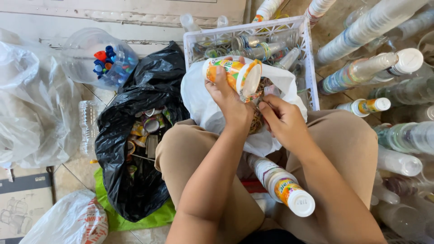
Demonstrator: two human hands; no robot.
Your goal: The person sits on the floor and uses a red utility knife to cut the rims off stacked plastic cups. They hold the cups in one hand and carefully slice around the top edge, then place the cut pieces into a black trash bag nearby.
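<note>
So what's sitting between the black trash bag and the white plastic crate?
In the head view, a white plastic bag fills that gap, between the black trash bag and the white crate. The left hand holds an orange-labelled cup above it.

I see an orange-and-green printed cup (pixel 233 72) at 12 o'clock, a white bag (pixel 203 106) under it, a glossy black bag (pixel 135 149) at 9 o'clock, and blue and red caps (pixel 106 61) at 10 o'clock.
</note>
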